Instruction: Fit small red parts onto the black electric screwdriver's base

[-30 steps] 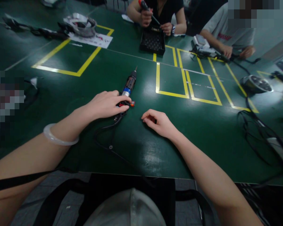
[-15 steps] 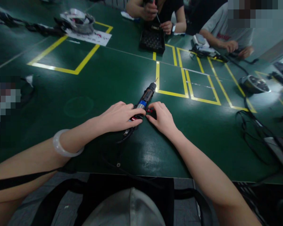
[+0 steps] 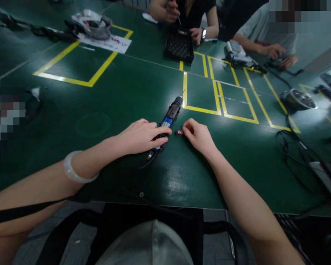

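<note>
An electric screwdriver (image 3: 169,117) with a dark body, a blue band and a thin bit lies slantwise on the green table, its bit pointing away from me. My left hand (image 3: 145,136) is wrapped over its rear part, thumb and fingers closed round it. A black cable leaves its back end toward me. To the right of the tool, my right hand (image 3: 198,135) pinches a small red and black piece (image 3: 179,132) between thumb and forefinger. That piece is apart from the screwdriver, and its exact kind is too small to make out.
Yellow tape outlines (image 3: 201,109) mark the green table (image 3: 121,99). Across it, one person works over a black tray (image 3: 179,49); another person sits further right. A clear round container (image 3: 95,27) stands on paper at the back left. Cables (image 3: 295,151) and a round metal container (image 3: 298,99) lie right.
My right hand has moved right, away from the screwdriver, with the small red and black piece in its fingertips. My left hand has stayed on the screwdriver.
</note>
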`<state>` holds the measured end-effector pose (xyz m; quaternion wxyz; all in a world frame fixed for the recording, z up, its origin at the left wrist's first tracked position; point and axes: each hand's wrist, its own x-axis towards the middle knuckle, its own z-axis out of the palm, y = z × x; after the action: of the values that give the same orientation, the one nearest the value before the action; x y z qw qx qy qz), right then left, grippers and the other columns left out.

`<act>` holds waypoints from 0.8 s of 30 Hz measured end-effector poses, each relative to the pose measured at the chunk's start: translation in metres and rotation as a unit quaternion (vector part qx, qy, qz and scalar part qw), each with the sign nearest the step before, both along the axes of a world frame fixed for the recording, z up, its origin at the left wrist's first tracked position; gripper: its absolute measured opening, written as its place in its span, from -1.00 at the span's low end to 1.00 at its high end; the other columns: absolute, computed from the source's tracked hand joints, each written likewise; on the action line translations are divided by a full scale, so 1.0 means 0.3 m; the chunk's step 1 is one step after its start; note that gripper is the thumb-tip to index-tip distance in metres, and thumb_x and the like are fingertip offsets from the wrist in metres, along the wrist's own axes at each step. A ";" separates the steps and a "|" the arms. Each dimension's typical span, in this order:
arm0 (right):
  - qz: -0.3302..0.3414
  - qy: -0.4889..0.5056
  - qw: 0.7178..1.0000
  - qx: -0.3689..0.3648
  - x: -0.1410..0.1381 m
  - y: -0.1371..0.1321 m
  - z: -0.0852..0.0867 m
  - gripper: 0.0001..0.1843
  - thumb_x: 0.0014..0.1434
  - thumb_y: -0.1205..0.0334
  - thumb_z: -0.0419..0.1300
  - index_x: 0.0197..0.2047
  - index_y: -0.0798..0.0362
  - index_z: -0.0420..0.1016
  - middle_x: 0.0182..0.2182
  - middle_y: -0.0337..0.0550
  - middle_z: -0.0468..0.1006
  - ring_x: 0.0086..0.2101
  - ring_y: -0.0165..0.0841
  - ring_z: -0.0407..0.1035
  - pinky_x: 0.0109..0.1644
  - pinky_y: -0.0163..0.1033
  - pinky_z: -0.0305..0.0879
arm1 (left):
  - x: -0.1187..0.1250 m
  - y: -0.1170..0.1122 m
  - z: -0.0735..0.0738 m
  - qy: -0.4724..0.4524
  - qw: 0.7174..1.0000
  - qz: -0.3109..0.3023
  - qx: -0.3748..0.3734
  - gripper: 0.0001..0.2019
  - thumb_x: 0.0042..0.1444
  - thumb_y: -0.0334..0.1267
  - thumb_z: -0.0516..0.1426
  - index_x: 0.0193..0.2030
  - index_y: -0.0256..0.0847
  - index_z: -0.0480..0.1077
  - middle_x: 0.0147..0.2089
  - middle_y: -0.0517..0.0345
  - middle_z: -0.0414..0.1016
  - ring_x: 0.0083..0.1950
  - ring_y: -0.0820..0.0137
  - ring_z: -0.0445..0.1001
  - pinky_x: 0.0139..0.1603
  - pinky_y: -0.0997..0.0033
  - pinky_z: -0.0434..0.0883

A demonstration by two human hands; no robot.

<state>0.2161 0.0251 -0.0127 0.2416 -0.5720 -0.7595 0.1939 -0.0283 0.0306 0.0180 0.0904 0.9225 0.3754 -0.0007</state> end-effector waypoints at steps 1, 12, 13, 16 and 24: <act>-0.002 0.004 1.000 0.001 0.005 0.003 -0.002 -0.93 0.26 0.29 0.10 -0.25 0.02 0.40 -0.43 -0.21 0.48 -0.44 -0.34 0.32 -0.31 -0.25 0.15 | 0.000 0.000 0.000 0.000 1.000 0.000 0.000 -0.52 0.41 0.09 -0.16 0.27 0.09 0.38 -0.18 0.08 0.51 -0.16 0.26 0.50 0.07 0.21 0.30; 0.131 -0.022 0.991 0.015 0.005 -0.009 0.015 -0.83 0.16 0.41 0.18 -0.16 0.04 0.45 -0.22 -0.12 0.44 -0.25 -0.29 0.33 -0.13 -0.18 0.28 | 0.004 -0.003 -0.015 0.006 0.999 0.009 0.034 -0.50 0.45 -0.01 -0.27 0.28 0.09 0.37 -0.20 0.07 0.53 -0.17 0.25 0.51 0.05 0.19 0.32; 0.141 0.004 0.990 -0.005 0.004 -0.010 0.019 -0.86 0.17 0.39 0.19 -0.18 0.04 0.45 -0.25 -0.14 0.44 -0.29 -0.33 0.33 -0.18 -0.21 0.27 | 0.005 -0.004 -0.017 0.006 0.999 0.010 0.039 -0.50 0.45 -0.03 -0.27 0.29 0.08 0.36 -0.21 0.07 0.53 -0.17 0.26 0.51 0.05 0.20 0.32; 0.183 0.124 0.971 -0.097 -0.001 -0.023 0.036 -0.86 0.18 0.28 0.28 -0.19 0.06 0.42 -0.37 -0.25 0.44 -0.44 -0.43 0.27 -0.33 -0.29 0.22 | 0.007 -0.006 -0.022 0.008 0.998 0.013 0.054 -0.51 0.45 -0.06 -0.25 0.28 0.05 0.36 -0.23 0.08 0.54 -0.20 0.26 0.51 0.03 0.20 0.33; 0.269 0.138 0.951 -0.068 -0.044 -0.067 0.063 -0.85 0.18 0.30 0.31 -0.26 0.06 0.39 -0.35 -0.27 0.39 -0.41 -0.46 0.29 -0.31 -0.33 0.22 | 0.009 -0.007 -0.026 0.002 0.998 0.007 0.056 -0.53 0.45 -0.11 -0.22 0.27 0.02 0.38 -0.23 0.08 0.57 -0.21 0.25 0.53 -0.01 0.21 0.34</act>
<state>0.2027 0.0051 0.0062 0.2434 -0.3290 -0.8294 0.3802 -0.0255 0.0285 0.0102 0.0375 0.9236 0.3810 0.0195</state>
